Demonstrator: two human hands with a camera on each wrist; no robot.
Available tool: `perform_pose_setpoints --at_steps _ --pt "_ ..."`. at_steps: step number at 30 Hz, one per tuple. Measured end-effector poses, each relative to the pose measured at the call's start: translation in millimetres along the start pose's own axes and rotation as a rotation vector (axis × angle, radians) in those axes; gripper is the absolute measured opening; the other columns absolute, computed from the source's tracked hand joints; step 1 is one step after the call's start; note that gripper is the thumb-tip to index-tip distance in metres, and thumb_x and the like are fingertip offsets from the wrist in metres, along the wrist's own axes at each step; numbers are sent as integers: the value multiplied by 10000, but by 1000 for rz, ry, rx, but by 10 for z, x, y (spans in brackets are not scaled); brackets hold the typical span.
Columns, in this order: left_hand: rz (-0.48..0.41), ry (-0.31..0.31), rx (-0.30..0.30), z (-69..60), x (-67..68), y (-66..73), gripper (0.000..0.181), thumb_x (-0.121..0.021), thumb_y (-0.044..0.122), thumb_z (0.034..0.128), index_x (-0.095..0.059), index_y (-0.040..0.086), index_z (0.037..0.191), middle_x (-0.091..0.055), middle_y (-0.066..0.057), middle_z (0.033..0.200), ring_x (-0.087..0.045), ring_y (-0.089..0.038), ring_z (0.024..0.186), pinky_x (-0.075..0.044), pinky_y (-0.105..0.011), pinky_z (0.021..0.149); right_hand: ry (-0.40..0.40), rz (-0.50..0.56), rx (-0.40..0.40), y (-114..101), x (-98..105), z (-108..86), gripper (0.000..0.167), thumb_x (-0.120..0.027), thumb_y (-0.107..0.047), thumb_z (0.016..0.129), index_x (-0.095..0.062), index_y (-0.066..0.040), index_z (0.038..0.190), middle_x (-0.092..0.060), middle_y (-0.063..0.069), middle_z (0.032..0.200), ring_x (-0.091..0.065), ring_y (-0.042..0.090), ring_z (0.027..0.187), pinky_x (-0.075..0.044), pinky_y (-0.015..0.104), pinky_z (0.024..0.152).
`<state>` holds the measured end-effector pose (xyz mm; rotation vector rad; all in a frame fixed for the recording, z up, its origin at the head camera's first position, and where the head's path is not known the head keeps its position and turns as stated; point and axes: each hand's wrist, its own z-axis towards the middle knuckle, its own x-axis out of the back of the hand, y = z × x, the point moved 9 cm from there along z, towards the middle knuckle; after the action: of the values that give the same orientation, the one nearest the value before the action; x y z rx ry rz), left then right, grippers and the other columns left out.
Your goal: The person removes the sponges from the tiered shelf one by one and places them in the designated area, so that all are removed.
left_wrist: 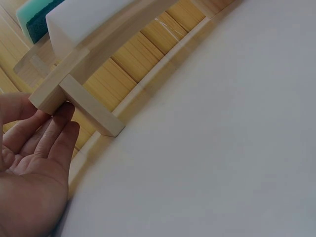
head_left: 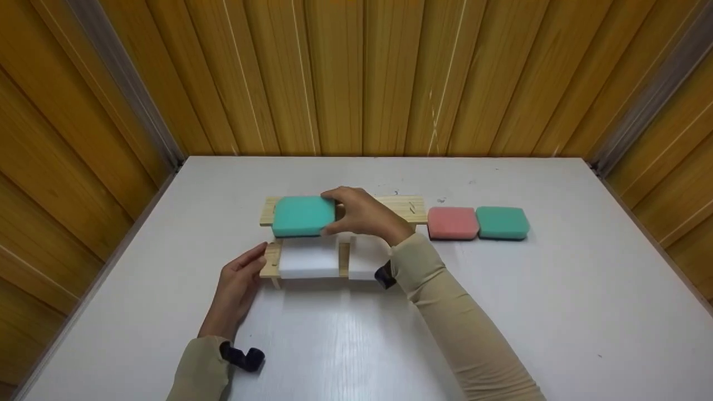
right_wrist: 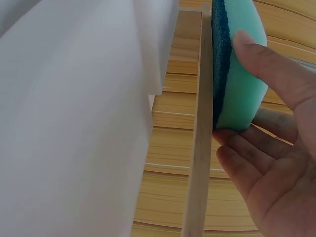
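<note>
In the head view, the right sleeve (head_left: 473, 328) hides the right end of 1 white block (head_left: 365, 259) and of the front board (head_left: 272, 260). The right hand (head_left: 365, 211) covers some of the back board (head_left: 404, 207). The left sleeve (head_left: 198, 370) runs off the bottom. The 2 wrist views each cut off their own hand, the left hand (left_wrist: 37, 158) too, and the green sponge's (right_wrist: 244, 74) top. Specks (head_left: 441, 200) on the table (head_left: 557, 312) are too tiny to tell.
</note>
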<state>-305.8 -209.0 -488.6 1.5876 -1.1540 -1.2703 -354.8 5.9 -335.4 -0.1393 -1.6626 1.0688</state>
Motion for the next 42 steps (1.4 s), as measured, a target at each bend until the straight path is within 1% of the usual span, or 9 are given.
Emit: perform_pose_setpoints --at_steps 5,11,16,21,25,32,38,42 --pt "-5 -2 -1 8 -10 -1 477 -500 31 968 -409 19 1436 -373 -84 1522 -364 -192 1408 -456 -171 1027 4 -14 9 -2 16 -25 731 -821 -158 759 -478 -5 1386 -527 129 1380 -531 234 1239 -457 338 1073" --pt "11 7 -1 18 -13 4 488 -524 32 960 -410 8 1434 -374 -98 1523 -360 -205 1409 -459 -175 1024 5 -32 18 5 37 -53 721 -824 -153 753 -494 3 1374 -542 130 1368 -534 230 1227 -460 343 1070" --pt "-14 9 10 30 -8 2 475 -521 26 961 -425 9 1425 -392 -90 1510 -379 -194 1397 -468 -182 1019 0 -34 23 8 57 -76 713 -824 -150 752 -500 5 1367 -547 132 1361 -540 234 1225 -464 346 1068" --pt "-27 -2 21 32 -21 -1 490 -515 29 964 -400 7 1440 -367 -98 1525 -364 -199 1405 -464 -187 1025 -4 -46 26 24 68 -106 717 -830 -161 747 -503 4 1363 -549 133 1356 -542 235 1219 -465 344 1064" --pt "-17 4 23 37 -20 -5 489 -522 37 963 -409 13 1438 -372 -95 1525 -372 -198 1401 -466 -188 1024 -8 -55 19 44 80 -127 727 -829 -175 751 -495 -1 1372 -542 127 1365 -534 232 1230 -457 346 1074" --pt "4 16 25 42 -8 -10 486 -523 40 962 -416 20 1436 -376 -81 1527 -373 -194 1402 -464 -179 1023 -4 -73 37 55 105 -170 726 -828 -177 752 -494 1 1372 -544 129 1364 -533 241 1246 -449 357 1084" --pt "14 20 26 49 -1 -12 474 -512 49 967 -427 36 1434 -378 -66 1527 -375 -181 1402 -465 -172 1016 7 -71 52 55 137 -213 732 -834 -182 745 -498 -7 1371 -551 116 1358 -532 238 1257 -435 361 1099" --pt "17 24 26 45 10 -13 474 -511 46 966 -426 31 1432 -383 -73 1522 -381 -183 1399 -469 -171 1011 25 -88 63 59 168 -242 727 -831 -203 751 -502 -17 1372 -555 104 1355 -528 230 1256 -430 366 1103"
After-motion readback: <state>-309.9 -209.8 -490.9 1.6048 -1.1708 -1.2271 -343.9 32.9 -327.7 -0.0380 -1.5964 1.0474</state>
